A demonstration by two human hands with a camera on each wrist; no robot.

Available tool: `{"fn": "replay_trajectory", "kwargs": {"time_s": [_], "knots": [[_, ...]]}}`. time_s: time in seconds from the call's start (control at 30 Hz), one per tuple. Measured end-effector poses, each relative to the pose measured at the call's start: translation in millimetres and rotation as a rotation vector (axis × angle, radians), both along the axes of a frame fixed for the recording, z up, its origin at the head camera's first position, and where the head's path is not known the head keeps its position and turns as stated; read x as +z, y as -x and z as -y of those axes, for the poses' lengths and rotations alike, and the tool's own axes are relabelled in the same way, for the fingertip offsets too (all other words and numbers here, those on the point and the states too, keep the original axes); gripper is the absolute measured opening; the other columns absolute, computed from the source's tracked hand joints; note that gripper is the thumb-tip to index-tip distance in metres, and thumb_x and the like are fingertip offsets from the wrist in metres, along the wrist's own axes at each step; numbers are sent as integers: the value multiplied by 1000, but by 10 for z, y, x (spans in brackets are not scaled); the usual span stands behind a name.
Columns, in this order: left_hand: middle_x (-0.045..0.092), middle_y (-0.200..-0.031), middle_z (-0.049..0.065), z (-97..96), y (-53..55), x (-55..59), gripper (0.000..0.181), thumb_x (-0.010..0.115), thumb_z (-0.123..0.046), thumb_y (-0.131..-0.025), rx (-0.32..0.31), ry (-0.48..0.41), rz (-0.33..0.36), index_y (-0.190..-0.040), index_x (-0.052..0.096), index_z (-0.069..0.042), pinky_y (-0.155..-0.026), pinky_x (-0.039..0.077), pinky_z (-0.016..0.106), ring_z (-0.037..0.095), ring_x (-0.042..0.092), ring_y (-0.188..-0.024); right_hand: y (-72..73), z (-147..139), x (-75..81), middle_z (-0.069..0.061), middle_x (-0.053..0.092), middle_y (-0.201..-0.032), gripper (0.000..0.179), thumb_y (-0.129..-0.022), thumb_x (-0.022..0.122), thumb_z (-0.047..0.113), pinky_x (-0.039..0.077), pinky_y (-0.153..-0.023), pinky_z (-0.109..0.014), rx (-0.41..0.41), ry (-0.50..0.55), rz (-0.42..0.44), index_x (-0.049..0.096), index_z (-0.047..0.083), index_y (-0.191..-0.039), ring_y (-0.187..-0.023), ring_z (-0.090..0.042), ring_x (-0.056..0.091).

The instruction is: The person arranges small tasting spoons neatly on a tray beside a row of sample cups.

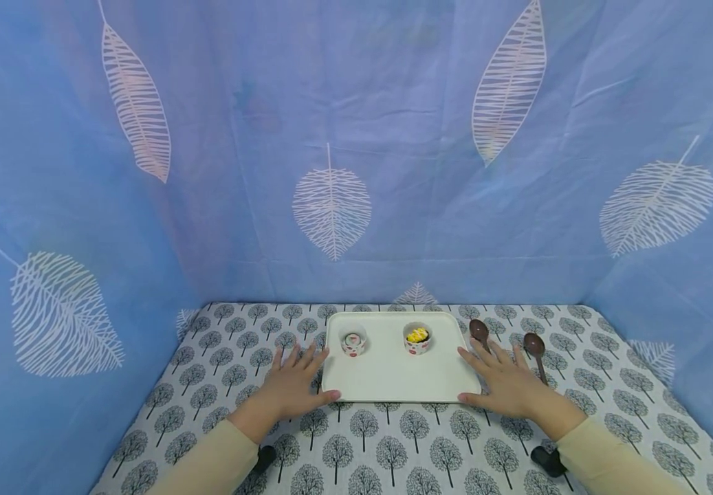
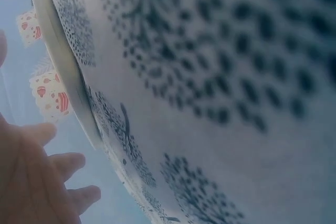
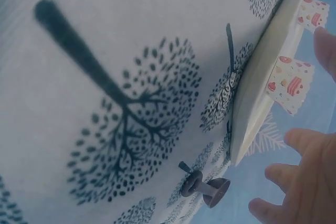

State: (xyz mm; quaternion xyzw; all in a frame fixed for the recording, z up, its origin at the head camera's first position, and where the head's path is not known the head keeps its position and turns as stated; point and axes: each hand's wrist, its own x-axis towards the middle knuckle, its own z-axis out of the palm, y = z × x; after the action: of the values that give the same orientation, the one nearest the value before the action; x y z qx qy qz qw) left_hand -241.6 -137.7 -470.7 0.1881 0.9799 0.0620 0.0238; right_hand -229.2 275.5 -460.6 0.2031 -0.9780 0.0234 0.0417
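Observation:
A cream tray (image 1: pixel 393 385) lies on the table with two printed paper cups on it. The left cup (image 1: pixel 353 344) holds a pale round thing, too small to name. Yellow pieces over something dark fill the right cup (image 1: pixel 417 344). My left hand (image 1: pixel 288 386), fingers spread, is at the tray's left edge, its thumb by the near corner. My right hand (image 1: pixel 511 386) is likewise spread at the right edge. Neither hand holds anything; whether they touch the tray I cannot tell. In the wrist views, straight fingers (image 2: pixel 68 166) and fingers (image 3: pixel 281 174) show beside the tray.
Two brown spoons (image 1: pixel 535 347) lie right of the tray, one partly behind my right hand. A tree-print cloth (image 1: pixel 365 433) covers the table. Blue curtains (image 1: pixel 393 206) with white leaves rise behind and at both sides. Dark rounded objects (image 1: pixel 548 460) show by both forearms.

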Motion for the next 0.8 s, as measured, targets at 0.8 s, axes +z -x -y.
{"fn": "replay_trajectory", "kwargs": {"time_s": [0.8], "knots": [[18, -153, 7, -124, 95, -27, 93, 35, -79, -77, 21, 17, 103, -149, 19, -22, -107, 2, 61, 36, 11, -139, 59, 32, -48, -14, 28, -148, 88, -78, 47, 72, 7, -99, -70, -25, 9, 88, 35, 15, -144, -133, -46, 19]]}}
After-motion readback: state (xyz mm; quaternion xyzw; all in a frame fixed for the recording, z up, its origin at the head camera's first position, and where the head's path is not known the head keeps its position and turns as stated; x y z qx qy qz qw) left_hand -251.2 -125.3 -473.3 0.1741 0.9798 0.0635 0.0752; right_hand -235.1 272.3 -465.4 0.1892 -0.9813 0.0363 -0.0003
